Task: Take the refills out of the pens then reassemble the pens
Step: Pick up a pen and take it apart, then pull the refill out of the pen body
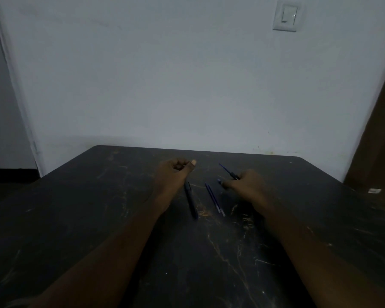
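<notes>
On the dark table (120, 218) a whole dark pen (191, 199) lies lengthwise, just right of my left wrist. Two thin blue refills (214, 199) lie side by side to its right. My left hand (173, 174) hovers above the pen's far end, fingers curled in a loose fist, with nothing visible inside it. My right hand (246, 182) rests on the table and grips a pen part with a blue refill (228, 171) sticking out toward the far left. A small blue piece (219, 181) shows at its fingertips.
The table's far edge meets a pale wall (187, 85) with a light switch (286, 15) at the upper right. A brown door or panel (378, 141) stands at the right. A small white object (374, 191) lies beyond the table's right edge.
</notes>
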